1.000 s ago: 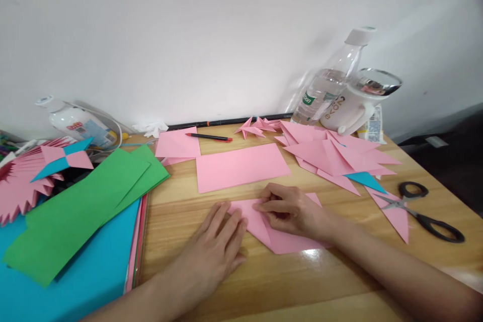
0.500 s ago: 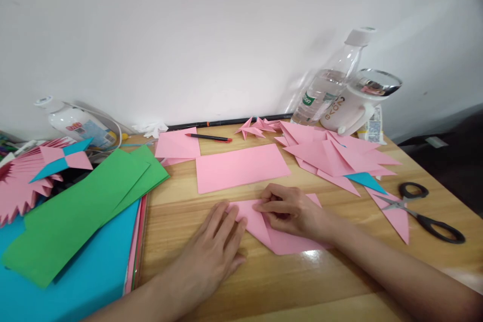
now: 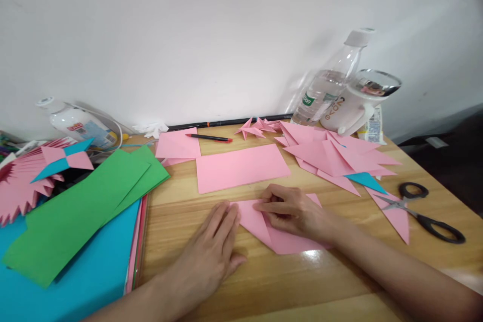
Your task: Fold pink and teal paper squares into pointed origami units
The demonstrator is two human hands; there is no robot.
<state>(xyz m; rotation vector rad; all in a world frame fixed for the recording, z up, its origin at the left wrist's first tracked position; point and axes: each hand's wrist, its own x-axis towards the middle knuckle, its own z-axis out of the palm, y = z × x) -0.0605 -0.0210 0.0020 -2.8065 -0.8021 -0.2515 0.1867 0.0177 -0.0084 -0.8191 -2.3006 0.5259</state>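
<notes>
A pink sheet of paper (image 3: 298, 245) lies on the table in front of me, its left end folded over at a slant. My left hand (image 3: 217, 244) rests flat by the fold's left corner, fingers stretched and fingertips touching the paper's edge. With its fingers curled, my right hand (image 3: 290, 211) pinches and presses the folded flap near its top edge, covering part of the sheet. Just beyond both hands lies a pink paper rectangle (image 3: 241, 167). A black pencil with red ends (image 3: 209, 138) rests partly across another pink sheet (image 3: 175, 146).
Folded pink pieces (image 3: 328, 153) are piled at right, near black-handled scissors (image 3: 422, 219). A water bottle (image 3: 320, 93) and white mug (image 3: 349, 103) stand against the wall. Green strips (image 3: 86, 201) lie on blue paper (image 3: 101, 266) at left, beside a tipped white bottle (image 3: 81, 126).
My left fingers have drawn slightly left and closer together, baring more of the fold's slanted edge. My right hand stays in place on the flap.
</notes>
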